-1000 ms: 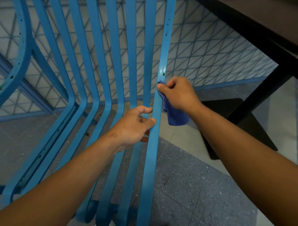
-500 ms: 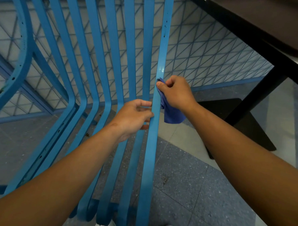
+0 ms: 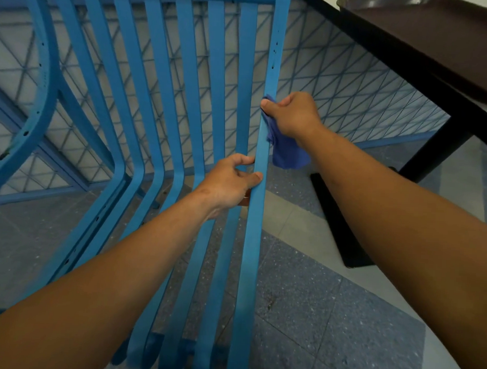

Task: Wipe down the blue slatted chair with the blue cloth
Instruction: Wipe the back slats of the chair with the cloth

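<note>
- My right hand has its grip closed on the blue cloth, thumb pressing the bunched fabric against the outermost slat of the blue slatted chair; the loose tail of the cloth hangs just below that grip, free of the metal.
- My left hand has its grip curled round the same slat, a little below my right grip, thumb on the near face and fingers behind. I judge it is there to brace the chair so the rubbing does not push it about.
- The slats run up and away from my grips to a top rail and curve down below them toward me; the other slats lie to the left of both grips.
- A dark desk stands to the right of my right grip, well apart, a brown tray on it.
- Small dark specks sit on the slat above my right grip, so I reckon the wipe should travel upward next.
</note>
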Tool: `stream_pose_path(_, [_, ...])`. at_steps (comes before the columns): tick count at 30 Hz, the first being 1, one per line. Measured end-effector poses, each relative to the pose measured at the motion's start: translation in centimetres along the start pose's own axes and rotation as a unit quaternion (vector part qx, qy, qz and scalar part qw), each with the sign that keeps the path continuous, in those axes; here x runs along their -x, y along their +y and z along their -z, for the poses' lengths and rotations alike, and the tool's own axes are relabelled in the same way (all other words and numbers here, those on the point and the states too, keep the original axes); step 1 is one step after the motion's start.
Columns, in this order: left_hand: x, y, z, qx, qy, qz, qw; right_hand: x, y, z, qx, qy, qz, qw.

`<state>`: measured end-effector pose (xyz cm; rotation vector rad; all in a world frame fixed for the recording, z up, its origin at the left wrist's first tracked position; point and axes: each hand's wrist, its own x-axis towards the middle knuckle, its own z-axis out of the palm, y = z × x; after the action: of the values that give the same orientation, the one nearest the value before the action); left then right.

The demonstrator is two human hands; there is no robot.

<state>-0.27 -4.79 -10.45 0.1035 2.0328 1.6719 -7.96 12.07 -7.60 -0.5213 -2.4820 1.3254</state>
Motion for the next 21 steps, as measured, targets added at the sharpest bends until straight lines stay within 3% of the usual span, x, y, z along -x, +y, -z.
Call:
stream_pose_path(4, [0.2, 0.3, 0.0, 0.0, -0.004, 0.006, 1.0, 1.4, 0.9, -0.9, 0.001, 0.04, 0.023, 0.999])
stream_pose_path(14, [0.1, -0.1, -0.3, 0.012, -0.001, 0.007, 1.0, 2.1, 2.3, -1.1, 0.0, 0.014, 0.024, 1.0])
stream_pose_path(21, [0.2, 0.2, 0.0, -0.004, -0.01, 0.015, 1.0, -0.1, -0.8, -0.7, -0.041, 0.099, 0.032, 0.994])
